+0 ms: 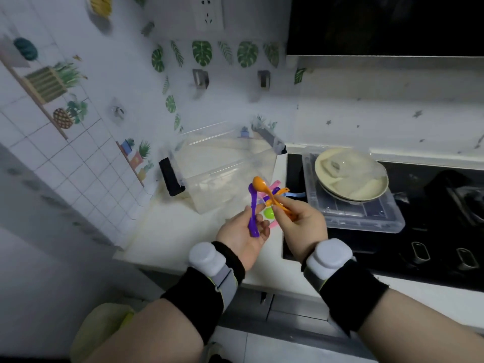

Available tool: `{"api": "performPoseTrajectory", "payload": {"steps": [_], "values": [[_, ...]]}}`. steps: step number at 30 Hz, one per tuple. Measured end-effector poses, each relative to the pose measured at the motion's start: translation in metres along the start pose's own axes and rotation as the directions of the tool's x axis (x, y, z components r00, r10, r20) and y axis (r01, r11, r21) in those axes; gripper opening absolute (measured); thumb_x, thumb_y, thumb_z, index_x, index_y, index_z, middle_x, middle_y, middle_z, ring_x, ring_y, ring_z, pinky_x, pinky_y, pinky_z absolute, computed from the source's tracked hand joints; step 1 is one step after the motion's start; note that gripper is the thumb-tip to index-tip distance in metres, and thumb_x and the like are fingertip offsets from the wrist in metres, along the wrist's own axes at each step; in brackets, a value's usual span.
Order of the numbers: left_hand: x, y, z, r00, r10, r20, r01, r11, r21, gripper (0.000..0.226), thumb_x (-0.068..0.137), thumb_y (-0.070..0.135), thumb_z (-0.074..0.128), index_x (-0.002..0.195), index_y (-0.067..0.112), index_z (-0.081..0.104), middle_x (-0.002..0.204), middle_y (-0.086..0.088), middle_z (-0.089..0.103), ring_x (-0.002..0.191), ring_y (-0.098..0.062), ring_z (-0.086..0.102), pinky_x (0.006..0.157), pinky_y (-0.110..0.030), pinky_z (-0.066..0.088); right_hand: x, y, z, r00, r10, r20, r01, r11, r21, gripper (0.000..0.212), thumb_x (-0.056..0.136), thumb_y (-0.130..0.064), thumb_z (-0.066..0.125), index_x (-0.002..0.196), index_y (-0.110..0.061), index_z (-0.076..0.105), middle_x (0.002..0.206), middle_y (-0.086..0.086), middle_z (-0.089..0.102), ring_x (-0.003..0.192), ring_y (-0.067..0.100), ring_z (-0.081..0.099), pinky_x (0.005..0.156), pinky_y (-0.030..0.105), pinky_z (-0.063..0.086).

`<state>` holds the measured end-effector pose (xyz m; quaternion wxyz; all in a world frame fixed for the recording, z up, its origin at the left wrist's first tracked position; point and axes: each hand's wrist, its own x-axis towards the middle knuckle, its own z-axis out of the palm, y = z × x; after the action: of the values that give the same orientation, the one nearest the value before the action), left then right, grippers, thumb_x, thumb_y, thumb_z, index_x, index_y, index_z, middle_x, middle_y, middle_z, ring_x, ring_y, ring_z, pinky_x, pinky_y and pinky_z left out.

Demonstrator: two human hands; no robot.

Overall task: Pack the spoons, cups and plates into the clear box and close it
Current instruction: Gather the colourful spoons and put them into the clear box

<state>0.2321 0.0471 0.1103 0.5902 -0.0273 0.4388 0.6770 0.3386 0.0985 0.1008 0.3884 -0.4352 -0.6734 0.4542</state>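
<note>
Clear box (222, 166) sits open on the white counter (162, 231), tilted, black latch (170, 176) on its near-left end, nothing visible inside. Its lid (366, 218) lies flat on the black hob (419, 244) to the right, with stacked cream plates (351, 176) on top. Left hand (243, 237) closed on a purple spoon (252, 213), long axis near vertical, bowl end up toward the box. Right hand (301, 226) pinches an orange spoon (269, 192), handle running down-right into the fingers, bowl up-left at the box's near corner. Pink, blue, purple and green pieces (269, 213) lie on the counter behind the hands, partly hidden. Can't spot any cups.
</note>
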Motion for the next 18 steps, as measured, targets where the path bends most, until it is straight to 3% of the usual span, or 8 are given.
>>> {"api": "performPoseTrajectory", "payload": {"steps": [2, 5, 9, 11, 14, 18], "values": [[-0.002, -0.005, 0.005, 0.999, 0.052, 0.005, -0.052, 0.999, 0.002, 0.034, 0.099, 0.023, 0.038, 0.107, -0.001, 0.061, 0.076, -0.011, 0.068, 0.078, -0.021, 0.062, 0.086, -0.032, 0.051, -0.004, -0.004, -0.002, 0.997, -0.071, 0.031, 0.074, 0.988, -0.132, 0.027, 0.086, -0.026, 0.063, 0.112, -0.033, 0.067, 0.086, -0.015, 0.062, 0.08, 0.0, 0.059, 0.074, 0.012, 0.043], [-0.006, -0.006, 0.009, 0.995, 0.075, 0.069, -0.08, 0.994, 0.075, 0.04, 0.099, 0.022, 0.038, 0.123, -0.007, 0.053, 0.12, -0.026, 0.061, 0.113, -0.033, 0.06, 0.103, -0.042, 0.044, -0.01, -0.008, -0.002, 0.959, -0.253, 0.129, 0.28, 0.919, -0.279, 0.031, 0.085, -0.034, 0.058, 0.115, -0.031, 0.066, 0.078, -0.021, 0.053, 0.08, 0.012, 0.058, 0.07, 0.026, 0.048], [-0.001, -0.005, 0.004, 0.989, 0.093, 0.115, -0.11, 0.982, 0.152, 0.032, 0.098, 0.024, 0.041, 0.107, 0.002, 0.062, 0.107, -0.018, 0.068, 0.094, -0.023, 0.068, 0.088, -0.034, 0.053, -0.004, 0.0, -0.004, 0.803, -0.567, 0.181, 0.587, 0.702, -0.403, 0.036, 0.085, -0.035, 0.052, 0.114, -0.018, 0.066, 0.08, 0.001, 0.068, 0.072, 0.016, 0.059, 0.063, 0.025, 0.05], [0.004, -0.004, 0.001, 0.987, 0.098, 0.126, -0.12, 0.975, 0.184, 0.033, 0.097, 0.028, 0.042, 0.104, 0.005, 0.064, 0.103, -0.015, 0.07, 0.087, -0.019, 0.071, 0.084, -0.033, 0.055, 0.001, 0.008, -0.003, 0.744, -0.631, 0.222, 0.652, 0.61, -0.45, 0.035, 0.087, -0.03, 0.051, 0.115, -0.013, 0.065, 0.078, 0.003, 0.068, 0.069, 0.016, 0.057, 0.062, 0.026, 0.049], [0.013, -0.004, -0.003, 0.982, 0.127, 0.138, -0.16, 0.951, 0.263, 0.035, 0.094, 0.033, 0.045, 0.103, 0.005, 0.065, 0.104, -0.015, 0.07, 0.087, -0.019, 0.072, 0.085, -0.033, 0.055, 0.005, 0.015, -0.003, 0.763, -0.57, 0.306, 0.644, 0.627, -0.439, 0.04, 0.088, -0.028, 0.046, 0.122, -0.011, 0.061, 0.084, 0.007, 0.069, 0.072, 0.022, 0.061, 0.066, 0.03, 0.052], [0.026, 0.001, -0.001, 0.967, 0.242, 0.081, -0.253, 0.863, 0.438, 0.034, 0.092, 0.041, 0.05, 0.081, 0.016, 0.071, 0.085, -0.009, 0.075, 0.076, -0.017, 0.073, 0.078, -0.034, 0.057, 0.004, 0.01, 0.005, 0.868, -0.318, 0.381, 0.441, 0.847, -0.298, 0.054, 0.086, -0.043, 0.036, 0.133, -0.02, 0.051, 0.099, 0.004, 0.069, 0.085, 0.018, 0.057, 0.081, 0.032, 0.047]]}}
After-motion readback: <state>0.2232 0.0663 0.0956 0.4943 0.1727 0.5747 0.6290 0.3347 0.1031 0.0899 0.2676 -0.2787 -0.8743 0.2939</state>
